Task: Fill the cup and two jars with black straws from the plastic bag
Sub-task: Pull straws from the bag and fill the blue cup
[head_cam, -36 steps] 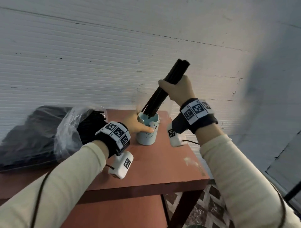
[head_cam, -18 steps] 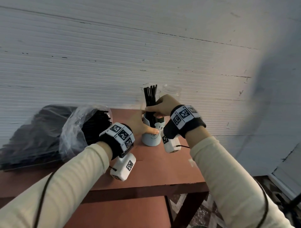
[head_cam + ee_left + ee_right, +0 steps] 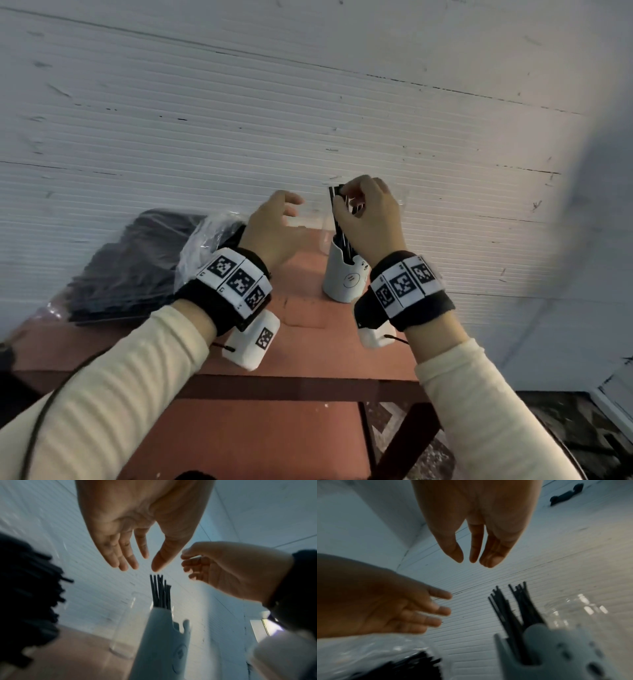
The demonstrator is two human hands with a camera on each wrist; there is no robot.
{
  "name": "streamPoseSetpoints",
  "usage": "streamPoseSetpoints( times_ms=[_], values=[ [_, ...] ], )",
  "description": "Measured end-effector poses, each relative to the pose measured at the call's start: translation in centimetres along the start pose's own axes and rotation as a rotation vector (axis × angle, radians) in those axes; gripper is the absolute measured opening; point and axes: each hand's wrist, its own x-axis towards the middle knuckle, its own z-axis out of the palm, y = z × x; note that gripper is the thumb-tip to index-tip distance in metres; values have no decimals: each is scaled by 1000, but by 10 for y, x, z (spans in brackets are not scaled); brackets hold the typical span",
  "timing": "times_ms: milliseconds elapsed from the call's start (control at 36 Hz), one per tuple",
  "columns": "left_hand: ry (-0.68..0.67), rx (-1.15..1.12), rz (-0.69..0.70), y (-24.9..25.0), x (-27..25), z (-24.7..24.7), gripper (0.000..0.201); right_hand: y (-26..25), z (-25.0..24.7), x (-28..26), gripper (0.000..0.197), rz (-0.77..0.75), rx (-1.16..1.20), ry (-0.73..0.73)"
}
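Straws (image 3: pixel 342 222) standing in cup (image 3: pixel 346 281); both hands hovering, fingers apart.
Light, thin, slippery-looking: likely gripping mid-bundle; left hand (image 3: pixel 274 226), right hand (image 3: pixel 368 219) above cup.

My right hand (image 3: pixel 368 219) has let go of the black straws (image 3: pixel 160 592), now upright in the cup (image 3: pixel 346 281); my left hand (image 3: pixel 274 226) has lifted off it.
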Motion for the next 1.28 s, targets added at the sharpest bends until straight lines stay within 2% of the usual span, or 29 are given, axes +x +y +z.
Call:
streamPoseSetpoints(
  times_ms=[83,139,222,333,444,528,583,750,889,972,1111,1278],
  values=[
    [135,58,78,-3,-5,-30,32,-9,21,-12,8,35,138,-157],
    [183,130,73,-10,-4,-47,32,-15,36,-19,12,125,195,-319],
    [228,218,23,-22,-6,-69,34,-21,58,-27,23,176,187,-552],
    [121,346,-86,-39,-13,-91,39,-35,79,-36,33,165,153,-804],
    [28,421,-106,-47,-19,-104,45,-47,96,-43,33,171,189,-922],
    [-135,463,-153,-48,-24,-109,59,-48,103,-45,26,160,184,-923],
    [-184,446,-153,-48,-27,-111,65,-47,102,-44,23,154,175,-917],
    [-182,449,-99,-50,-29,-120,66,-35,80,-34,15,184,175,-911],
    [-180,367,-93,-53,-28,-122,65,-33,73,-31,26,301,276,-914],
    [-121,336,-97,-54,-28,-120,64,-44,77,-38,34,346,355,-976],
    [-86,321,-54,-51,-30,-116,64,-49,81,-47,28,354,382,-931],
    [-122,333,-55,-60,-29,-118,65,-27,61,-45,17,367,353,-861]
  ],
)
